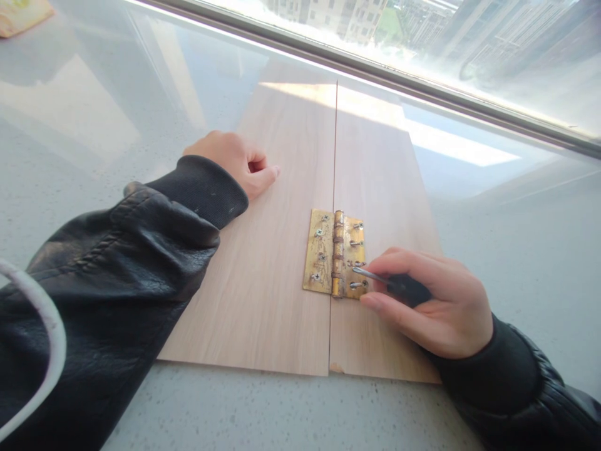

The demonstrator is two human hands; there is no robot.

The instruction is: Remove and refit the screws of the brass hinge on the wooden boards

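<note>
A brass hinge (338,254) lies across the seam between a left wooden board (263,275) and a right wooden board (375,163). Screws stand in both of its leaves; those in the right leaf tilt. My right hand (436,300) is closed round the dark handle of a small screwdriver (406,289), whose metal tip points left over the right leaf, close to the lower screws. Resting at the left edge of the left board, my left hand (239,164) is closed, thumb against curled fingers, and I see nothing in it.
Both boards lie on a pale speckled countertop (235,407). A window frame (300,44) runs along the far side, with buildings outside. A white cable (54,338) curves at the lower left, and a colourful packet (23,15) sits in the top left corner.
</note>
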